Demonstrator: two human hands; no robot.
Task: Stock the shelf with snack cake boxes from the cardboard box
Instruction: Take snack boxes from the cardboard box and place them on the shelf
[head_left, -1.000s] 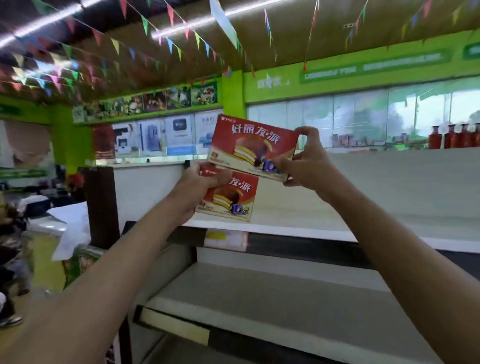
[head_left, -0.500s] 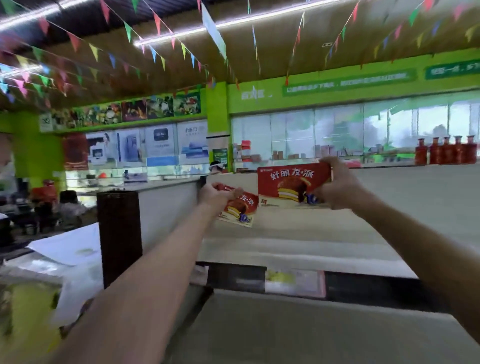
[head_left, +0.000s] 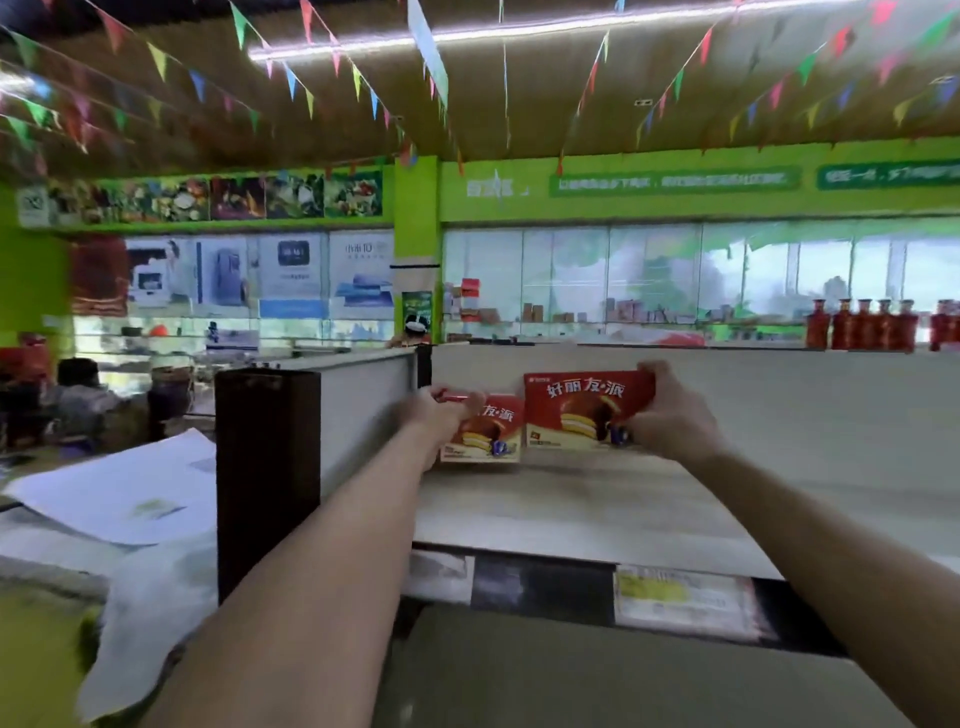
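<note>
Two red snack cake boxes stand upright side by side at the back left of the top shelf (head_left: 597, 509). My left hand (head_left: 441, 415) grips the left snack cake box (head_left: 488, 434) by its upper left corner. My right hand (head_left: 670, 415) holds the right snack cake box (head_left: 582, 410) by its right end, fingers curled over the top edge. The right box sits a little higher than the left one. The cardboard box is out of view.
A dark brown shelf end post (head_left: 265, 478) rises at the left. Price labels (head_left: 680, 597) line the shelf's front edge, with a lower shelf (head_left: 597, 675) beneath. White paper sheets (head_left: 124, 499) lie to the left. Red bottles (head_left: 862, 325) stand beyond the shelf back.
Both hands have carried the boxes forward and down to the back of the top shelf, turning them upright side by side. The view has tilted up.
</note>
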